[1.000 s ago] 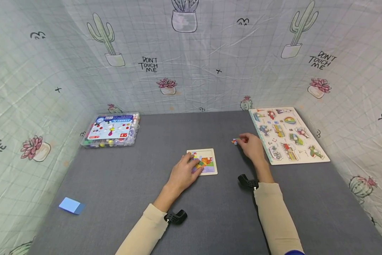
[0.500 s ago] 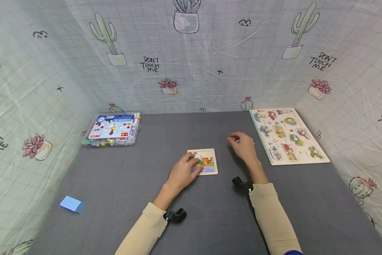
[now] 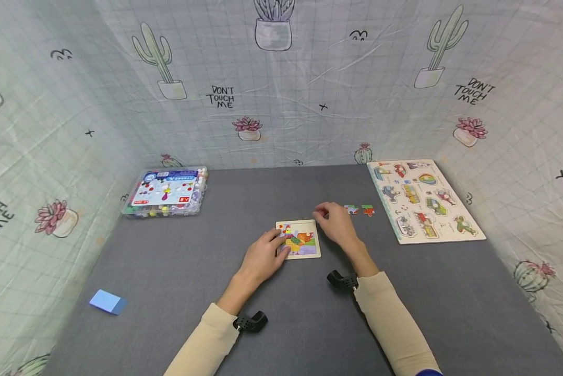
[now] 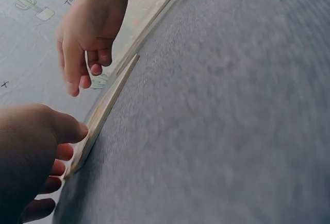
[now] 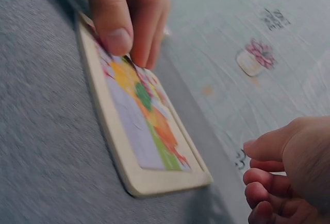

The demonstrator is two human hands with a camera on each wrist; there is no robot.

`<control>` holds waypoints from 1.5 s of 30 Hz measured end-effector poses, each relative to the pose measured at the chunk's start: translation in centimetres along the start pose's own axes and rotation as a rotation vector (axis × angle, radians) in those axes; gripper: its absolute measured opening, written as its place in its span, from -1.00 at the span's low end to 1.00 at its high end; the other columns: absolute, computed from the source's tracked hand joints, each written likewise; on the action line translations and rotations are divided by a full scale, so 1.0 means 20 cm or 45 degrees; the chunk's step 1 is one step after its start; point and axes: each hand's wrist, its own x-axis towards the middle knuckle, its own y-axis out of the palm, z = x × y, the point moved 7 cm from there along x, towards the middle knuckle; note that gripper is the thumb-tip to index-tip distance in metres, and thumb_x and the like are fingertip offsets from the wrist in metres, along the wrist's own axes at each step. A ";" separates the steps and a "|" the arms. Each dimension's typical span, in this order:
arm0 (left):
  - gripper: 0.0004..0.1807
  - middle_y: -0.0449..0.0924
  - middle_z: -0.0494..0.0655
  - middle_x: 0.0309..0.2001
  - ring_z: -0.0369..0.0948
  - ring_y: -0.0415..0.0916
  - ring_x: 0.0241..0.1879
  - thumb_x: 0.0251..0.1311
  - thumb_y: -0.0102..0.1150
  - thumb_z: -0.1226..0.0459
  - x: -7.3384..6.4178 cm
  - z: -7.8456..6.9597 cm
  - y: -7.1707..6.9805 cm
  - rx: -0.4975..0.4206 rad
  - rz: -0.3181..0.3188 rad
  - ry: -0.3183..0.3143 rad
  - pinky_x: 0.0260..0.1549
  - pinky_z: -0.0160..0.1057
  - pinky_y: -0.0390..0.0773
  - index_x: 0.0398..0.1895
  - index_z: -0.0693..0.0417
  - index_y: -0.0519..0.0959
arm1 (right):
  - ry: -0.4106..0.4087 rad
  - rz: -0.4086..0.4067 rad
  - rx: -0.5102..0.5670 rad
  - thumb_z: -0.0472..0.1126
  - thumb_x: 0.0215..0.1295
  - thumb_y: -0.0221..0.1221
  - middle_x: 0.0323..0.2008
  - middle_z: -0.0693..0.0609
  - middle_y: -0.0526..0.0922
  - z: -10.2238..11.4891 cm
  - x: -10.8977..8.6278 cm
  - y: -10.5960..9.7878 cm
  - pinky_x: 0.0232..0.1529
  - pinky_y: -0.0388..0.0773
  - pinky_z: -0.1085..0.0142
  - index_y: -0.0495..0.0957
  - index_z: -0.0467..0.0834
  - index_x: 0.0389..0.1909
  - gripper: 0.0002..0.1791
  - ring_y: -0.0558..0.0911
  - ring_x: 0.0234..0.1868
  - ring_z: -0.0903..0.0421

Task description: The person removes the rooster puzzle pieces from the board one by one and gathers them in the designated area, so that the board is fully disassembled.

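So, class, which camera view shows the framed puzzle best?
The right wrist view: the framed puzzle is largest, picture visible, though the left hand covers one end. Head shows it small; left wrist, only nearly edge-on.

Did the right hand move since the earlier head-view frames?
Yes: leftward; the right hand is now farther from the large picture board and closer to the small puzzle tray.

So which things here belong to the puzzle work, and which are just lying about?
Likely part of the job:
- puzzle frame
- left hand, touching the frame
- right hand, near its far right corner
- two loose pieces, right of that hand

Seemingly just lying about, untouched:
- clear plastic box
- blue block
- large picture board
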 end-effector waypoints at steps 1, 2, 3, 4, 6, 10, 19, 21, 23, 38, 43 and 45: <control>-0.71 0.65 0.08 0.07 0.03 0.65 0.08 0.25 0.34 0.15 -0.01 0.01 0.00 0.004 -0.002 0.001 0.18 0.04 0.59 -0.08 0.14 0.74 | -0.004 0.009 -0.005 -0.15 0.39 0.21 -0.28 -0.13 0.67 0.01 0.00 0.01 -0.18 0.59 0.10 0.69 -0.25 -0.07 -0.73 0.63 -0.26 -0.03; -0.71 0.65 0.08 0.07 0.03 0.65 0.09 0.25 0.34 0.14 -0.01 0.01 0.00 0.011 -0.006 0.004 0.18 0.03 0.59 -0.08 0.13 0.74 | -0.008 0.018 -0.005 -0.16 0.39 0.21 -0.28 -0.13 0.67 0.02 -0.01 0.02 -0.18 0.59 0.10 0.69 -0.26 -0.07 -0.73 0.63 -0.26 -0.03; -0.70 0.65 0.08 0.07 0.03 0.64 0.09 0.25 0.34 0.14 -0.01 0.01 0.00 0.015 -0.008 0.008 0.18 0.03 0.59 -0.07 0.13 0.74 | -0.012 0.027 -0.007 -0.16 0.39 0.21 -0.28 -0.12 0.67 0.03 -0.01 0.03 -0.18 0.59 0.10 0.69 -0.26 -0.07 -0.73 0.62 -0.26 -0.02; -0.70 0.65 0.08 0.08 0.03 0.64 0.10 0.25 0.34 0.14 -0.02 0.02 0.01 0.015 -0.009 0.011 0.18 0.03 0.59 -0.06 0.13 0.74 | -0.014 0.039 -0.009 -0.15 0.39 0.21 -0.27 -0.12 0.67 0.03 -0.02 0.04 -0.18 0.59 0.10 0.68 -0.25 -0.06 -0.73 0.62 -0.27 -0.01; -0.69 0.65 0.09 0.08 0.03 0.64 0.10 0.26 0.34 0.13 -0.02 0.02 0.01 0.014 -0.016 0.017 0.19 0.03 0.58 -0.04 0.13 0.73 | -0.018 0.065 -0.006 -0.15 0.40 0.20 -0.27 -0.11 0.67 0.05 -0.02 0.07 -0.20 0.59 0.12 0.68 -0.25 -0.05 -0.73 0.61 -0.28 0.01; -0.68 0.64 0.09 0.09 0.02 0.64 0.09 0.26 0.33 0.13 -0.03 0.03 0.01 0.005 -0.026 0.018 0.19 0.04 0.58 -0.03 0.12 0.73 | -0.026 0.121 -0.008 -0.15 0.41 0.20 -0.27 -0.09 0.66 0.08 -0.04 0.13 -0.24 0.58 0.18 0.67 -0.25 -0.04 -0.73 0.58 -0.30 0.06; -0.68 0.63 0.12 0.09 0.06 0.64 0.09 0.28 0.31 0.12 -0.05 0.03 0.01 -0.012 -0.038 0.004 0.13 0.05 0.62 -0.03 0.13 0.73 | -0.101 0.184 -0.062 -0.19 0.36 0.27 -0.32 -0.06 0.64 0.17 -0.07 0.24 -0.27 0.57 0.26 0.71 -0.23 -0.12 -0.79 0.56 -0.33 0.10; -0.68 0.64 0.13 0.08 0.05 0.64 0.09 0.27 0.32 0.13 -0.05 0.03 0.01 -0.013 -0.055 0.014 0.14 0.04 0.61 -0.04 0.14 0.73 | -0.124 0.182 -0.072 -0.21 0.34 0.28 -0.33 -0.06 0.63 0.18 -0.07 0.24 -0.27 0.56 0.26 0.72 -0.23 -0.15 -0.81 0.56 -0.33 0.10; -0.69 0.64 0.13 0.07 0.05 0.64 0.09 0.26 0.34 0.14 -0.05 0.03 0.01 -0.018 -0.072 0.025 0.15 0.04 0.60 -0.05 0.15 0.73 | -0.146 0.180 -0.088 -0.22 0.32 0.29 -0.34 -0.06 0.63 0.19 -0.07 0.25 -0.28 0.55 0.25 0.73 -0.23 -0.17 -0.82 0.55 -0.34 0.10; -0.68 0.65 0.13 0.06 0.08 0.62 0.14 0.25 0.35 0.16 -0.05 0.04 0.01 -0.056 -0.087 0.014 0.18 0.06 0.58 -0.03 0.16 0.73 | -0.212 0.176 -0.135 -0.16 0.28 0.35 -0.32 -0.04 0.58 0.23 -0.10 0.27 -0.28 0.56 0.17 0.76 -0.18 -0.22 -0.83 0.55 -0.35 0.07; -0.68 0.65 0.13 0.06 0.07 0.62 0.13 0.23 0.36 0.16 -0.05 0.04 0.00 -0.052 -0.105 0.020 0.17 0.06 0.59 -0.04 0.17 0.73 | -0.201 0.185 -0.174 -0.18 0.29 0.33 -0.37 -0.02 0.56 0.24 -0.11 0.28 -0.36 0.48 0.23 0.72 -0.20 -0.20 -0.82 0.49 -0.41 0.11; -0.68 0.65 0.13 0.05 0.07 0.62 0.13 0.23 0.37 0.16 -0.05 0.03 0.00 -0.051 -0.111 0.024 0.17 0.06 0.59 -0.04 0.17 0.74 | -0.189 0.190 -0.180 -0.18 0.30 0.32 -0.38 -0.02 0.55 0.24 -0.11 0.28 -0.36 0.46 0.25 0.70 -0.21 -0.19 -0.82 0.48 -0.41 0.12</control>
